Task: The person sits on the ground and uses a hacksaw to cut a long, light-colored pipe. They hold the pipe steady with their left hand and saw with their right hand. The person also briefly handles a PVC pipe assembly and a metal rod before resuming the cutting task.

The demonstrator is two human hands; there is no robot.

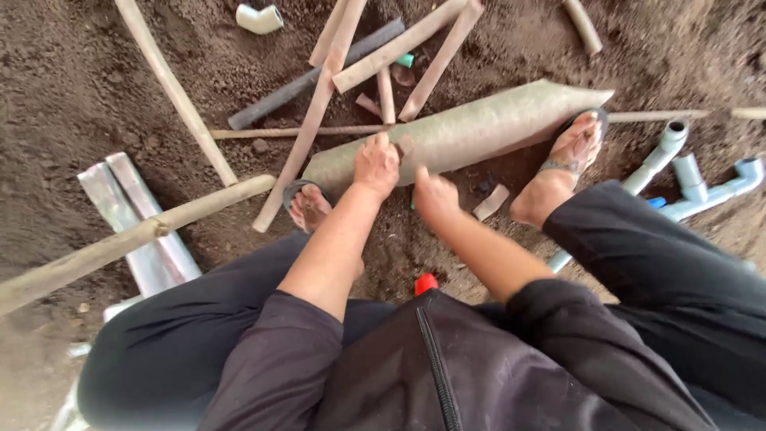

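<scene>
Person squats over bare dirt ground (pixel 72 72), w/ a thick bamboo section (pixel 479 128) lying across in front, pinned at each end by a sandalled foot – left foot (pixel 307 203) at the blunt end, right foot (pixel 562 164) near the slanted cut end. Left hand (pixel 377 164) rests flat on top of the bamboo, fingers curled loosely over its curve, not gripping around it. Right hand (pixel 435 195) sits just beside, at the near edge of the bamboo, fingers folded in; looks closed on something small but can't tell what, if anything – view from behind the knuckles hides it. Hands close together, nearly touching. To work this piece well, imo: keep both feet pressing so it doesn't roll, steady it w/ the left palm, keep fingertips off the line being worked. Around: split bamboo strips (pixel 415 48) fanned out beyond, a long pole (pixel 120 243) crossing at left over flat silvery sheets (pixel 144 231), a dark pipe (pixel 311 80), grey plastic pipe fittings (pixel 686 179) at right, a red cap (pixel 425 282) by the lap.
</scene>
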